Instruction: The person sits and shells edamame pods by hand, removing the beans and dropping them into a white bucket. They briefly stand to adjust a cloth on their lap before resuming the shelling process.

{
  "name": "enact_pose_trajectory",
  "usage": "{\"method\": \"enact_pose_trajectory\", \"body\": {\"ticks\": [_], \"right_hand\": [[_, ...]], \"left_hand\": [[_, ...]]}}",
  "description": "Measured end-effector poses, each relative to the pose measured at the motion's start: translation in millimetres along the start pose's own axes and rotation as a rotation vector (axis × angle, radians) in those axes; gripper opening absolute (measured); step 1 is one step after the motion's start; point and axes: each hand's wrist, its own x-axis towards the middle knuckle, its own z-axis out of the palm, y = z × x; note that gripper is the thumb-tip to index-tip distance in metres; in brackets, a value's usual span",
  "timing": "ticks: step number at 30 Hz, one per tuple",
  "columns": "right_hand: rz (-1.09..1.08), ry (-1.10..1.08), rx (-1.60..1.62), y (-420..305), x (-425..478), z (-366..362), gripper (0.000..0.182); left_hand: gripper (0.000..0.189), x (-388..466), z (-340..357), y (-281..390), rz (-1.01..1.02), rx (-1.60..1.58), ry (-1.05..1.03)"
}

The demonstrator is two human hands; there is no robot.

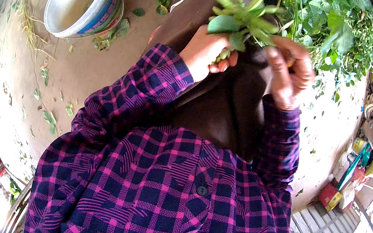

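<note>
My left hand (207,52) is closed around a bunch of green pods and leaves (249,13), held above my dark brown trousers (216,110). A few pods (222,55) show between its fingers and palm. The bunch fans out past the knuckles, with rounded leaves at its near side. My right hand (289,68) is curled beside the bunch, thumb and fingertips close to its right end. Motion blurs this hand and the pod tips, so whether it grips any of them is unclear.
A white plastic bucket (77,2) with a printed outside stands on the concrete floor (81,68) to the left. A large heap of leafy green plants (329,33) lies ahead on the right. Loose leaves are scattered about. Mixed household items (347,180) line the right edge.
</note>
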Motion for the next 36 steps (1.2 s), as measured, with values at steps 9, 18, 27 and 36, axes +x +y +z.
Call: {"method": "enact_pose_trajectory", "body": {"ticks": [9,18,27,36], "right_hand": [[0.407,0.327,0.315,43.6,-11.9,21.6,0.007],[0.512,0.226,0.369,48.4,-4.4,23.6,0.009],[0.540,0.256,0.307,49.9,-1.4,17.5,0.007],[0.633,0.213,0.402,31.2,11.3,26.3,0.008]], "left_hand": [[0.023,-59.6,-35.8,12.8,-0.185,-0.446,-0.167],[0.038,-67.8,-341.8,98.9,0.641,-0.066,0.832],[0.032,-78.4,-327.7,38.0,0.475,1.805,0.927],[0.006,-115.7,-241.7,-7.6,0.160,1.862,0.689]]}}
